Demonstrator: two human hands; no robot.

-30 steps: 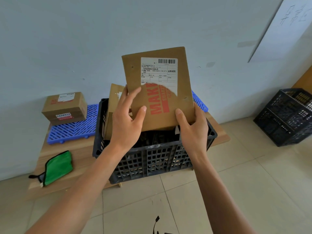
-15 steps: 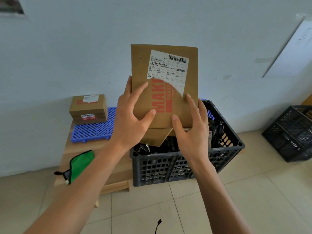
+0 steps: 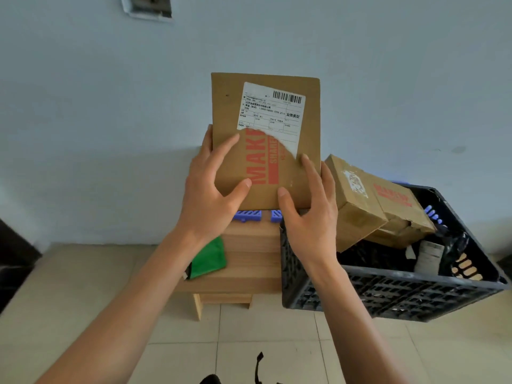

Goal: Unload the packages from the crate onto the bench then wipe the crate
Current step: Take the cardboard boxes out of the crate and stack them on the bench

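Both hands hold one flat cardboard package [image 3: 266,139] upright in front of the wall, above the wooden bench [image 3: 249,261] and to the left of the crate [image 3: 388,295]. The left hand [image 3: 210,195] grasps the package at its lower left edge — fingers spread across the printed face, thumb tip pressed near the bottom. The right hand [image 3: 310,212] grasps the lower right corner, index finger lying up along the right edge and thumb on the face near the bottom edge. The long axis of the package runs vertically; its broad face is turned toward the camera. Above the grip, a white shipping label [image 3: 273,112] sits in the upper half with the barcode at the top right and its lower edge torn. Between the two hands, red lettering runs bottom to top. To the right of the grip, a second cardboard box [image 3: 368,200] leans tilted out of the black crate, which stands on the right end of the bench. Below the left hand, a green cloth [image 3: 210,259] lies on the bench; just below the package's bottom edge, parts of a blue plastic mat [image 3: 249,216] show.
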